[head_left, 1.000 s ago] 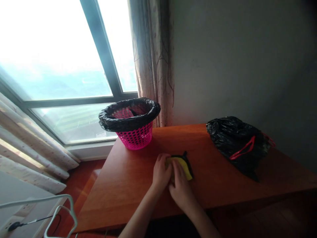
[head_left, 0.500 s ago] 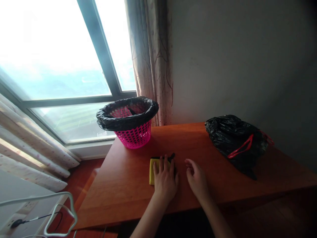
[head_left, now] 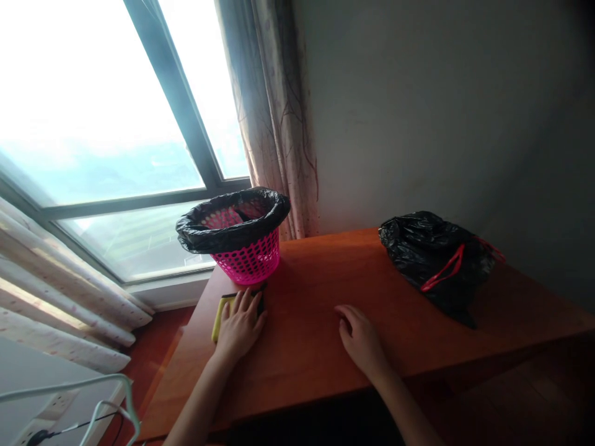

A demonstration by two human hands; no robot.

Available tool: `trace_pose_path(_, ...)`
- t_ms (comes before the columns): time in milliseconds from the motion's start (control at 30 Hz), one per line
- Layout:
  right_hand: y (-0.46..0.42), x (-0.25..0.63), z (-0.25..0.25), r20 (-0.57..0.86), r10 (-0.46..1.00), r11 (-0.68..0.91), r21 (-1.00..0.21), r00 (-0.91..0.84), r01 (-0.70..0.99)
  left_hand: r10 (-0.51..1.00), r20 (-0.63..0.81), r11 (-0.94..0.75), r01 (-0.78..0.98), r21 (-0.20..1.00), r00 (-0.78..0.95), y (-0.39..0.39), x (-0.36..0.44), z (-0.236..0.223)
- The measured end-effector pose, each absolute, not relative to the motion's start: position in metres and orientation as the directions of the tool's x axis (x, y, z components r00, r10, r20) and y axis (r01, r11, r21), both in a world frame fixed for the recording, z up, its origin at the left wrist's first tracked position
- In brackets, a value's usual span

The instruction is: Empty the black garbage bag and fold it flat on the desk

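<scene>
My left hand (head_left: 240,326) lies flat, fingers spread, on a folded yellow and black item (head_left: 218,314) near the left edge of the wooden table (head_left: 307,347). The item sits just in front of a pink perforated basket (head_left: 248,257) lined with a black bag. My right hand (head_left: 360,337) rests on the table's middle, fingers loosely curled, holding nothing and apart from the item.
A tied black rubbish bag (head_left: 434,260) with red drawstrings lies at the table's right, near the wall. A curtain (head_left: 274,118) hangs behind the basket beside a large window (head_left: 106,124). A white wire hanger (head_left: 93,402) shows at the lower left.
My left hand has slid the yellow and black item leftwards across the table to the front of the basket. My right hand let go of it and stayed near the middle.
</scene>
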State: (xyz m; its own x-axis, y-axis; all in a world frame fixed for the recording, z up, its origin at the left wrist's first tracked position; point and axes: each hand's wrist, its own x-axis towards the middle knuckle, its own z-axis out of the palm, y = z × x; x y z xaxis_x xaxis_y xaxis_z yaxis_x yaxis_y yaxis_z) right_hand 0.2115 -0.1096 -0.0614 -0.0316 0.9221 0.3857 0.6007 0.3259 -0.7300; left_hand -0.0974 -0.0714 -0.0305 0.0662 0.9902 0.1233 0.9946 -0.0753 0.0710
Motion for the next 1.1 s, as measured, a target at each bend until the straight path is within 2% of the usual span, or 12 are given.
trace_pose_path(233,-0.108,0.211,-0.061,0.403,0.915,0.347,-0.745,-0.03,0.57,0.995,0.065,-0.074,0.996,0.053,0.071,-0.067,-0.138,-0.025)
trace_pose_path(300,-0.108,0.211,-0.061,0.396,0.917,0.342,-0.747,-0.031,0.57,0.994,0.078,-0.081,0.994,0.074,0.075,-0.065,-0.135,-0.022)
trace_pose_path(367,-0.108,0.211,-0.061,0.388,0.921,0.337,-0.747,-0.036,0.574,0.988,0.128,-0.105,0.984,0.145,0.086,-0.059,-0.124,-0.017)
trace_pose_path(433,-0.108,0.211,-0.062,0.382,0.923,0.333,-0.743,-0.04,0.58,0.974,0.194,-0.176,0.927,0.332,0.116,-0.048,-0.106,-0.012)
trace_pose_path(467,-0.108,0.212,-0.062,0.382,0.923,0.333,-0.742,-0.042,0.582,0.969,0.213,-0.215,0.849,0.483,0.125,-0.04,-0.095,-0.011)
trace_pose_path(533,-0.108,0.212,-0.06,0.381,0.923,0.334,-0.741,-0.045,0.582,0.974,0.196,-0.224,0.54,0.811,0.109,-0.02,-0.072,-0.012)
trace_pose_path(567,-0.108,0.212,-0.059,0.38,0.924,0.333,-0.742,-0.045,0.582,0.984,0.158,-0.176,0.343,0.923,0.08,-0.01,-0.061,-0.014)
trace_pose_path(600,-0.109,0.212,-0.058,0.377,0.925,0.331,-0.742,-0.046,0.583,0.988,0.139,-0.152,0.257,0.954,0.068,0.0,-0.052,-0.016)
trace_pose_path(667,-0.11,0.212,-0.057,0.369,0.928,0.327,-0.741,-0.05,0.586,0.993,0.108,-0.115,0.151,0.982,0.051,0.018,-0.039,-0.022)
trace_pose_path(800,-0.11,0.212,-0.055,0.359,0.931,0.325,-0.738,-0.064,0.592,0.997,0.073,-0.074,0.058,0.996,0.016,0.043,-0.031,-0.031)
trace_pose_path(1100,-0.108,0.213,-0.058,0.368,0.928,0.329,-0.734,-0.059,0.594,0.996,0.043,-0.048,-0.065,0.997,-0.076,0.057,-0.028,-0.036)
